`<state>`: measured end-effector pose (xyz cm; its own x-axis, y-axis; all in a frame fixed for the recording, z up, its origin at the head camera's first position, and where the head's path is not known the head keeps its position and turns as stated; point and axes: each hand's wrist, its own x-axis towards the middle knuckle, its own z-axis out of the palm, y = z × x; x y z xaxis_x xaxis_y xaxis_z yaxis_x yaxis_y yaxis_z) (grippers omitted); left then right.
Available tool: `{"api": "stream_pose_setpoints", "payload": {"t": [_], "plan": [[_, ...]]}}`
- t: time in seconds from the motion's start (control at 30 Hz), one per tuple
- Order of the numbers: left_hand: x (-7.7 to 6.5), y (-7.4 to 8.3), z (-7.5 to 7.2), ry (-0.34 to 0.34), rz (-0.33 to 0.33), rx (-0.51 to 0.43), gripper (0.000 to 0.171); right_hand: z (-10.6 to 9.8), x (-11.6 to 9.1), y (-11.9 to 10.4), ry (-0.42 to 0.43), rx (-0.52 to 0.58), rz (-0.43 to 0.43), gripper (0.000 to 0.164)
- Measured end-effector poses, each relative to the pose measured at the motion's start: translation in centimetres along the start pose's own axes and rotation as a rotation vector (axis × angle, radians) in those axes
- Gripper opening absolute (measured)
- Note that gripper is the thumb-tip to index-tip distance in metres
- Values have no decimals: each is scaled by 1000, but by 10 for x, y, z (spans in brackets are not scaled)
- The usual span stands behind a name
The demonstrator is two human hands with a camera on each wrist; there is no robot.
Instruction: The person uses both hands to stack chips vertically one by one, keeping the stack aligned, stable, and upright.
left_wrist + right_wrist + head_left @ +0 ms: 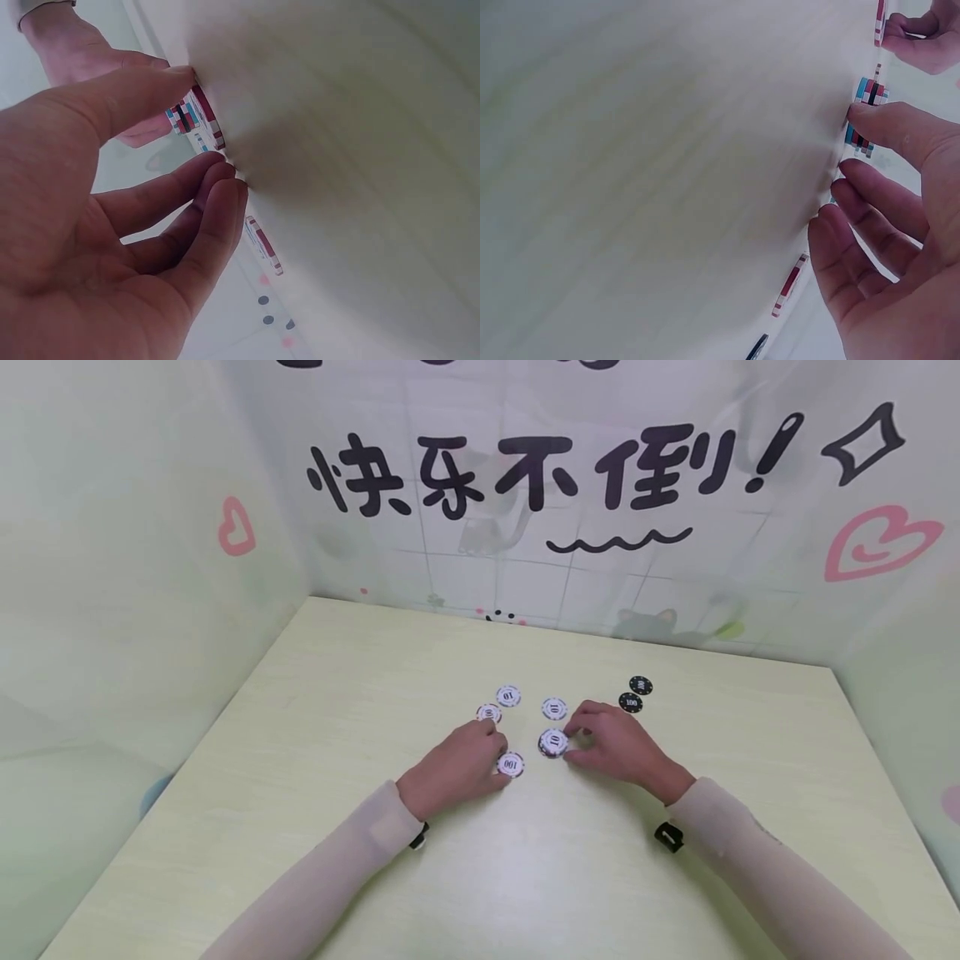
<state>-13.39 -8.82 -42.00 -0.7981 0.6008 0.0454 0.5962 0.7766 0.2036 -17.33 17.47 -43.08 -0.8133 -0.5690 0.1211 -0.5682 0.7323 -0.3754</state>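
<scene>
A white poker chip marked 100 (511, 765) lies flat on the table, pinched at its edge between thumb and fingers of my left hand (459, 764). In the left wrist view that chip (209, 116) shows a red-and-white rim. My right hand (617, 745) holds a short chip stack (553, 742), its top chip marked 10, from the right side. Blue, red and black layers show on the stack's edge (868, 91) beside the right thumb. Another chip (488, 713) is partly covered by the left fingers.
Two white chips marked 10, a left one (508, 696) and a right one (555, 708), lie behind the hands. Two black chips (641, 685) marked 100 lie beyond the right hand. A printed backdrop (495, 577) rises behind the pale table (480, 893).
</scene>
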Motion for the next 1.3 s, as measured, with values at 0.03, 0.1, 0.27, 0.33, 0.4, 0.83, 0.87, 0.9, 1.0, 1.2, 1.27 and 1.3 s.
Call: {"api": "stream_pose_setpoints", "payload": {"t": [0.03,0.1,0.27,0.33,0.4,0.83,0.87,0.9,1.0,1.2,1.27,1.3], "plan": [[0,0,0,0,-2,-4,22,0,0,0,-1,5,3,28],[1,0,0,0,-5,-10,22,1,1,0,-1,18,10,29],[3,0,2,1,-10,-22,20,2,2,0,5,33,20,29],[4,0,3,4,-9,-24,19,2,2,-1,5,35,23,29],[4,0,4,6,-7,-28,18,2,3,-1,2,38,25,29],[15,0,5,2,15,22,20,1,4,-1,1,58,27,27],[16,0,5,2,19,29,21,1,4,-1,1,57,28,27],[16,0,5,2,24,32,22,1,4,-2,-1,57,30,27],[18,0,4,0,33,44,23,0,4,-3,-5,57,32,28],[21,0,4,-13,37,43,22,0,4,-4,-3,61,32,26],[22,0,4,-20,39,37,22,0,4,-3,0,59,33,26],[22,0,3,-23,41,36,22,0,3,-3,1,60,33,26]]}}
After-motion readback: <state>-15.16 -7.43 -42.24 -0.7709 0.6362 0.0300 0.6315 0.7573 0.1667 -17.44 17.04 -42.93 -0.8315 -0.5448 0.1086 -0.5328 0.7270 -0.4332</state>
